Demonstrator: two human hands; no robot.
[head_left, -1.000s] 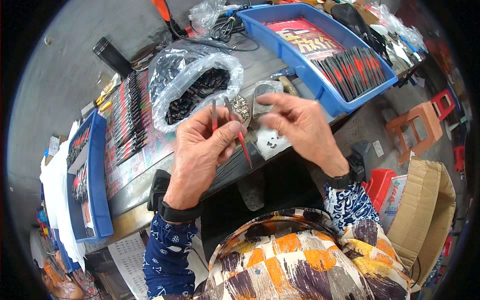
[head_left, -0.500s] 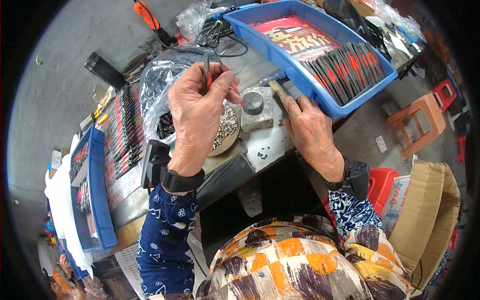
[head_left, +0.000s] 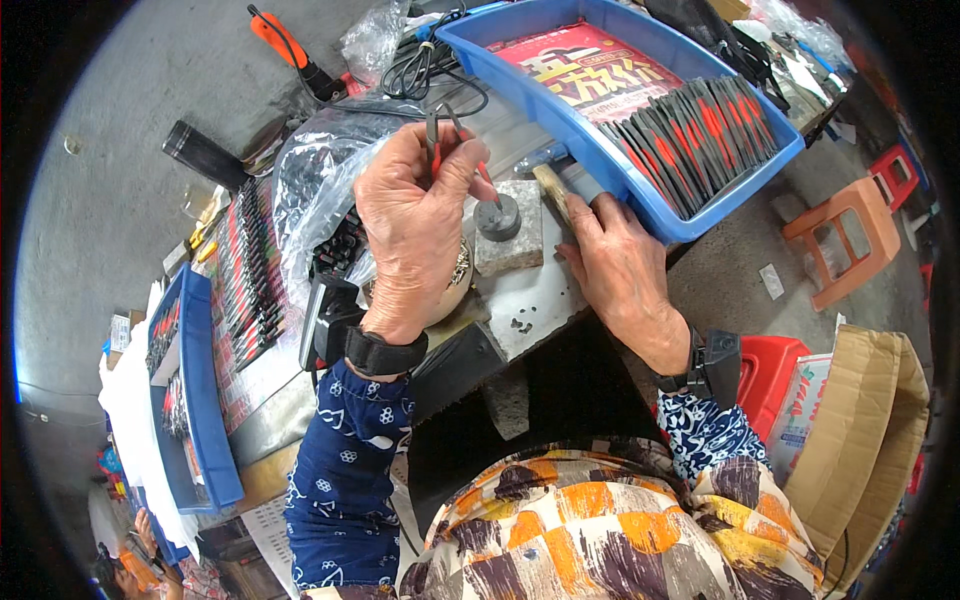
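My left hand (head_left: pixel 415 210) is closed round a small two-pronged tool (head_left: pixel 434 140) with dark prongs pointing up and red parts below. One red end of it comes down at the round dark metal block (head_left: pixel 497 217), which rests on a squarish stone block (head_left: pixel 520 252). To the right, my right hand (head_left: pixel 622 262) is closed on a worn tan bar (head_left: pixel 552 194), its far end beside the stone; its other end is hidden under the hand. Partly behind my left wrist, a round bowl (head_left: pixel 455 300) holds small silvery metal pieces.
A blue tray (head_left: pixel 640 205) at the far right holds a row of black-and-red flat pieces. Another blue tray (head_left: pixel 213 400) stands left, near rows of black-and-red pieces (head_left: pixel 250 280). A clear plastic bag (head_left: pixel 320 165) holds black parts. Small dark bits (head_left: pixel 522 322) lie near the table edge.
My left hand has moved slightly right and down, bringing the tool's red end to the round block. My right hand keeps its hold on the bar. The bowl is now more covered.
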